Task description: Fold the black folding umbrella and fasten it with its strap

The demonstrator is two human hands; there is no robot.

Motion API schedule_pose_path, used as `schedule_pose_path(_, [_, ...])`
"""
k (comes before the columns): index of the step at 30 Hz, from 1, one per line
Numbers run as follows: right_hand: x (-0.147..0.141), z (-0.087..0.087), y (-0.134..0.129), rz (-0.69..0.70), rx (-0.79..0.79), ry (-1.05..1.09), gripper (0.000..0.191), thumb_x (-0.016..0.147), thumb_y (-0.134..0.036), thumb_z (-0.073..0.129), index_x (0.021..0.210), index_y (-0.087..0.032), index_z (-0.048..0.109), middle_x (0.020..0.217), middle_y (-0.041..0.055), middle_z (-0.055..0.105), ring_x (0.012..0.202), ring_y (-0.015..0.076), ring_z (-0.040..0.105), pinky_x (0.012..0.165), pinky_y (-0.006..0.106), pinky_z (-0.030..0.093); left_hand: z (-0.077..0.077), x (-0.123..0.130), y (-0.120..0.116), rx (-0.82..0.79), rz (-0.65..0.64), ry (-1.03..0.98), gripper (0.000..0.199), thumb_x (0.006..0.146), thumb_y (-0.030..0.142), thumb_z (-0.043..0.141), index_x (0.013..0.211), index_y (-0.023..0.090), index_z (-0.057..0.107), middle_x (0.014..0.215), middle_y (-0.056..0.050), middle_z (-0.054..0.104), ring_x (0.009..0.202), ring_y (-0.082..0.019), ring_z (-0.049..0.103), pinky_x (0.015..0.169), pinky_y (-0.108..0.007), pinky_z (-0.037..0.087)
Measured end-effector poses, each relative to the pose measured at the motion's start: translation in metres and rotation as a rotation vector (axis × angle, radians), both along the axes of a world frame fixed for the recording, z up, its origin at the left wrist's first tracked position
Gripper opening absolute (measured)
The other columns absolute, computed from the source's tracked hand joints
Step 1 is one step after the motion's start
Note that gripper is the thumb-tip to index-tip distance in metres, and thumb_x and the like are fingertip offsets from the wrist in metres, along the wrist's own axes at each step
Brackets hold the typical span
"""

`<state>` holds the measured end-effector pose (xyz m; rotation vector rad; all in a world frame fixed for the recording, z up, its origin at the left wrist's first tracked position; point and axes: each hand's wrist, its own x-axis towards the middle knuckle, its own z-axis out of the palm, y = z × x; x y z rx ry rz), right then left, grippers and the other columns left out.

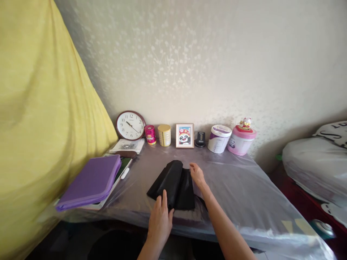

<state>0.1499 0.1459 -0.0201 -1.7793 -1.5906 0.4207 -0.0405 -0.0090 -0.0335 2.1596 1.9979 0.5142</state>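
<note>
A smooth black folded sheet [173, 184], which could be cloth or plastic, lies near the middle of the table's front half. Its left part bulges up in a rounded fold, and its right part lies flatter. My left hand [159, 216] grips the near edge of that fold, fingers on top and thumb at the side. At the far right corner, the fingers of my right hand [197, 174] are curled closed at the sheet's edge. A thin black strap [201, 204] shows beside the sheet, partly hidden under my right forearm.
Plastic film covers the table [238, 202]. At left lie a purple folder [89, 182] and papers. Along the wall stand a clock [131, 125], a pink can [150, 135], a yellow can [164, 135], a panda picture frame [184, 144], a white tub [218, 142] and a pink tub [240, 144].
</note>
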Motion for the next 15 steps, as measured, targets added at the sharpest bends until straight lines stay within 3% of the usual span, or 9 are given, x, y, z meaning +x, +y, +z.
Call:
schedule_pose_path(4, [0.007,-0.009,-0.017,-0.043,-0.111,0.007,0.028,0.083,-0.022,0.047,0.104,-0.013,0.063,0.103,0.0129,0.067,0.095,0.0203,0.062,0.083,0.028,0.044,0.001,-0.001,0.000,0.012,-0.012,-0.032,0.059,0.086,0.021,0.038,0.140,0.012,0.017,0.122,-0.014,0.045,0.108,-0.022,0.051,0.088,-0.031,0.041])
schedule_pose_path(10, [0.011,-0.004,-0.024,-0.068,-0.212,0.040,0.027,0.077,-0.025,0.055,0.100,-0.013,0.063,0.102,0.0141,0.065,0.095,0.0223,0.061,0.079,0.028,0.044,0.003,-0.002,-0.001,0.004,-0.015,-0.061,0.059,0.086,0.022,0.037,0.140,0.014,0.015,0.120,-0.014,0.045,0.105,-0.022,0.052,0.087,-0.031,0.041])
schedule_pose_path(15, [0.013,-0.002,-0.030,-0.016,-0.323,0.180,0.024,0.081,-0.026,0.049,0.096,-0.014,0.064,0.076,0.0066,0.068,0.063,0.0145,0.063,0.053,0.021,0.046,0.003,-0.002,-0.001,0.020,-0.027,-0.084,0.058,0.087,0.023,0.036,0.140,0.011,0.016,0.118,-0.014,0.046,0.105,-0.023,0.051,0.087,-0.033,0.041])
